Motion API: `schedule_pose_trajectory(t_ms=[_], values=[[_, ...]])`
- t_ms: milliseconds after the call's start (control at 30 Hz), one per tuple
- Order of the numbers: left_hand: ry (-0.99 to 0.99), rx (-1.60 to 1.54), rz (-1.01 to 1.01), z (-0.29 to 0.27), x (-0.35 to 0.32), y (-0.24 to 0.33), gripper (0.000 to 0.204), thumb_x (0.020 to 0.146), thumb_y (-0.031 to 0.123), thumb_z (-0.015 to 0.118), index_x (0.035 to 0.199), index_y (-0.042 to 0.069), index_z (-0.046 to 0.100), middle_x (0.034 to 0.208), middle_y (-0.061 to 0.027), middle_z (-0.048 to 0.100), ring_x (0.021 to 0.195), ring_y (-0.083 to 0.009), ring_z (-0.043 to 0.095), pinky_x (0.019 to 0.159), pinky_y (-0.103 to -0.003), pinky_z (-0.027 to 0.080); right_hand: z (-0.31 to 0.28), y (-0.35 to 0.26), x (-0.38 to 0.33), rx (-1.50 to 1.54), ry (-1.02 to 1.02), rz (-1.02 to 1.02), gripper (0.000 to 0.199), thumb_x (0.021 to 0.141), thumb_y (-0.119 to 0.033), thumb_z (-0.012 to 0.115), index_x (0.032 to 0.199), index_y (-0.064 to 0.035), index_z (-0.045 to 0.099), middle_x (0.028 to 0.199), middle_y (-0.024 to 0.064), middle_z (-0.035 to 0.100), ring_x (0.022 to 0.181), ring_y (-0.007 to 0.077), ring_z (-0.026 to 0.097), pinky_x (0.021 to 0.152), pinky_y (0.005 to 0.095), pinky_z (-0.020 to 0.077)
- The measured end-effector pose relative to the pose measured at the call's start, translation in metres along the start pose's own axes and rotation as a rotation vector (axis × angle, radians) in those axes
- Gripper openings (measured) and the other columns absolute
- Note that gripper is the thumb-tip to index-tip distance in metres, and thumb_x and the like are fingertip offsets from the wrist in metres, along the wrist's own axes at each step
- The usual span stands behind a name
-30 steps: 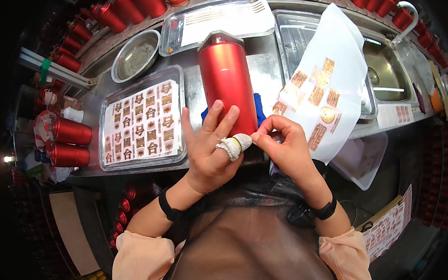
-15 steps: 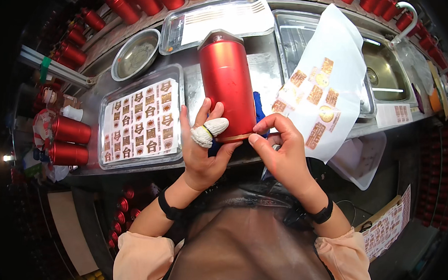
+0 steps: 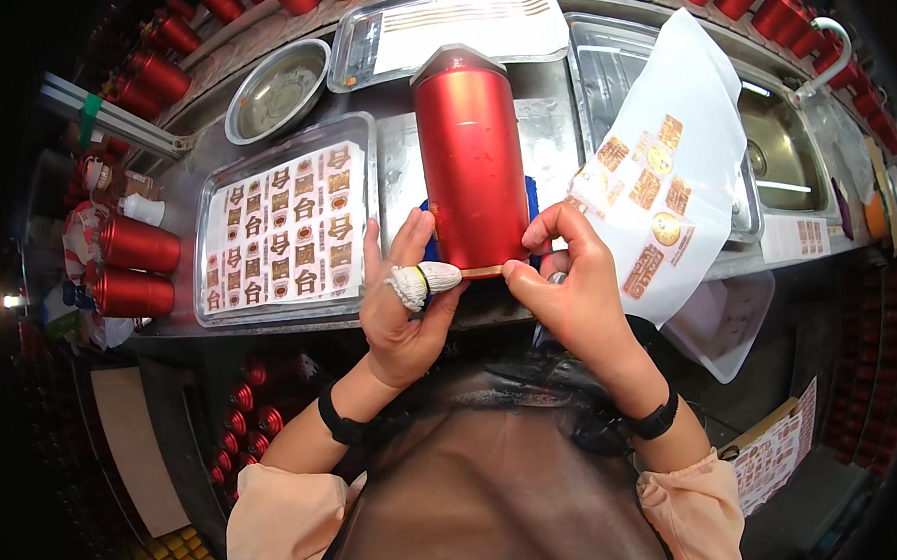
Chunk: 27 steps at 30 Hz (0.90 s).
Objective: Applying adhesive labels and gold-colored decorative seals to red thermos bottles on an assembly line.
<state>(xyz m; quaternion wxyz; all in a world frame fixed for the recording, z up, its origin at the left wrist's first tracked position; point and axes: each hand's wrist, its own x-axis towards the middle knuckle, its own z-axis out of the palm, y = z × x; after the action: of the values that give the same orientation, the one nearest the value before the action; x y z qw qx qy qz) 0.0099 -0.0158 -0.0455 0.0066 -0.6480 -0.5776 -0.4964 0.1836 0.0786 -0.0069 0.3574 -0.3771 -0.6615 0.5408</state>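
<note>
A red metallic bottle (image 3: 470, 166) with a dark, angular cap lies in front of me, its capped end pointing away. Around its near rim runs a thin gold strip (image 3: 483, 273). My left hand (image 3: 407, 303) cradles the bottle's lower left side. One of its fingers wears a white covering (image 3: 423, 282) with a yellow band and presses at the rim. My right hand (image 3: 574, 270) pinches at the rim's right end, thumb on the gold strip; the strip's end is hidden by the fingers. Under the bottle a blue cloth (image 3: 533, 197) shows in part.
At left, a clear tray (image 3: 371, 177) holds a sheet of gold decals (image 3: 281, 223). A metal bowl (image 3: 277, 92) and a tray with a striped sheet (image 3: 469, 31) lie behind. White decal paper (image 3: 692, 100) covers part of another tray at right, near a sink (image 3: 785, 145). Red bottles (image 3: 140, 244) stand around.
The covered left finger has come down from the bottle's side to the rim. My right thumb and fingers have closed in at the rim's right end. The whole view has shifted slightly.
</note>
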Motion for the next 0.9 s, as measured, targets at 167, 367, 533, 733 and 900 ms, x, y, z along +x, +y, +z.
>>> schedule_pose_trajectory(t_ms=[167, 367, 533, 733, 900], values=[[-0.007, -0.001, 0.023, 0.003, -0.002, -0.005, 0.028, 0.079, -0.001, 0.074, 0.104, 0.007, 0.065, 0.136, -0.0207, 0.055, 0.132, -0.0304, 0.050, 0.115, -0.057, 0.017, -0.001, -0.007, -0.001, -0.036, -0.020, 0.120, 0.030, 0.075, -0.015, 0.078, 0.087, -0.0049, 0.052, 0.084, 0.0013, 0.056, 0.067, 0.0050, 0.045, 0.059, 0.0241, 0.0400], [-0.022, 0.000, 0.008, 0.000, -0.003, -0.003, 0.025, 0.080, 0.000, 0.075, 0.103, 0.007, 0.065, 0.136, -0.0210, 0.055, 0.132, -0.0308, 0.049, 0.115, -0.057, 0.018, -0.001, -0.012, -0.010, 0.040, -0.069, 0.027, 0.022, 0.076, -0.014, 0.080, 0.081, -0.0038, 0.062, 0.078, 0.0005, 0.060, 0.066, 0.0050, 0.046, 0.058, 0.0243, 0.0396], [-0.013, -0.009, 0.023, 0.001, -0.002, -0.004, 0.024, 0.080, 0.000, 0.074, 0.102, 0.007, 0.065, 0.136, -0.0213, 0.055, 0.132, -0.0315, 0.049, 0.115, -0.057, 0.018, 0.003, -0.025, -0.009, -0.110, -0.034, -0.076, 0.016, 0.075, -0.011, 0.077, 0.076, -0.0021, 0.064, 0.074, 0.0044, 0.062, 0.067, 0.0105, 0.053, 0.060, 0.0261, 0.0436], [-0.008, 0.021, 0.032, 0.001, -0.001, -0.004, 0.024, 0.080, 0.001, 0.075, 0.102, 0.008, 0.066, 0.135, -0.0212, 0.056, 0.131, -0.0314, 0.051, 0.115, -0.057, 0.019, 0.004, -0.024, -0.007, -0.087, -0.020, -0.033, 0.010, 0.076, -0.005, 0.071, 0.075, -0.0006, 0.062, 0.072, 0.0056, 0.060, 0.066, 0.0120, 0.055, 0.062, 0.0266, 0.0459], [0.010, 0.044, 0.053, 0.003, -0.001, -0.005, 0.023, 0.076, 0.001, 0.073, 0.097, 0.008, 0.067, 0.134, -0.0201, 0.057, 0.128, -0.0348, 0.053, 0.113, -0.060, 0.019, 0.004, -0.023, -0.007, -0.082, -0.034, -0.026, 0.010, 0.077, -0.005, 0.070, 0.075, -0.0002, 0.061, 0.072, 0.0058, 0.060, 0.065, 0.0121, 0.055, 0.061, 0.0267, 0.0460]])
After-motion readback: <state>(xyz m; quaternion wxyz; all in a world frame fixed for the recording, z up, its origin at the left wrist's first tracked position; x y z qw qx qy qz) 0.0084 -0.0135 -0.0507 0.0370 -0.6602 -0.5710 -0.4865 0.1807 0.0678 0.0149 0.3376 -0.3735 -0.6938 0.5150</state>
